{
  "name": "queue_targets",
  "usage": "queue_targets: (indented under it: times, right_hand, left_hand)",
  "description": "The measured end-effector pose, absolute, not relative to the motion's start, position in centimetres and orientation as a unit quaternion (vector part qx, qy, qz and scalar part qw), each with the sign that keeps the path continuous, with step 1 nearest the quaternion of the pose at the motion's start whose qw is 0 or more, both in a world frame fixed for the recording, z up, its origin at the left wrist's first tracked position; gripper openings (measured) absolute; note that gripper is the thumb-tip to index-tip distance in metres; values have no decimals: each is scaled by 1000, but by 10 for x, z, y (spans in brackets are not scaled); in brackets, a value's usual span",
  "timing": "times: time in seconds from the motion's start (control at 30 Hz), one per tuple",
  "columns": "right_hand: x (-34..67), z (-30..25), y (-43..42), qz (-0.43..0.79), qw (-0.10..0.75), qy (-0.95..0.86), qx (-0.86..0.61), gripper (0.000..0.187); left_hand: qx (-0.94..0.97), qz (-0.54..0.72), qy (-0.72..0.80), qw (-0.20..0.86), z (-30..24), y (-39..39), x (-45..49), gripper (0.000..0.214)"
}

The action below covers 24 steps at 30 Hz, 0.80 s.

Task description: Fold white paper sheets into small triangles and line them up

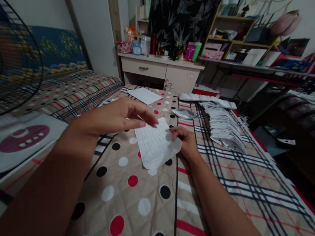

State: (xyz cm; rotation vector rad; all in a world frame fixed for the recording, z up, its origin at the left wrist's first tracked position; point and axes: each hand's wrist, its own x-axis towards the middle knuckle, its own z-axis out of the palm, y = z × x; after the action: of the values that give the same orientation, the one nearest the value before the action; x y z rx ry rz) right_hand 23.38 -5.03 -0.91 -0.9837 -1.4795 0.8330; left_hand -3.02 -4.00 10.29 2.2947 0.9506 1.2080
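A white paper sheet [156,142] covered in fine printed lines lies slanted above the dotted bedspread; its lower right part looks folded like an envelope. My right hand [185,141] pinches its right edge between thumb and fingers. My left hand [118,116] hovers over its upper left side, fingers stretched and thumb apart, holding nothing. Farther off lies a flat white sheet stack [145,95]. A clear-and-grey oval piece [185,114] rests beyond the right hand. To its right, a long row of folded white papers [221,127] leans together on the bed.
A fan [8,55] stands close on the left, above a white bag with a purple print [24,139]. The bedspread [130,206] runs up to a white dresser [157,69] crowded with bottles and boxes. A shelf desk [237,62] stands at back right.
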Motion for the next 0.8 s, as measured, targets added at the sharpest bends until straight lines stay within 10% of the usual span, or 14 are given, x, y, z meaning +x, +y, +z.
queue_targets:
  times: [0.1, 0.5, 0.67, 0.8]
  right_hand:
    - [235, -9, -49, 361, 573, -598, -428, 7]
    - [238, -2, -48, 359, 667, -457, -467, 6]
    - [238, 1, -49, 338, 701, -433, -454, 16]
    - [238, 2, -50, 296, 727, -416, -459, 25]
  left_hand:
    - [867, 233, 332, 290, 99, -24, -31, 31]
    - [909, 76, 326, 248, 58, -15, -21, 90]
    - [839, 254, 374, 304, 45, -18, 8, 36]
    - [691, 387, 457, 405, 36, -16, 21, 37]
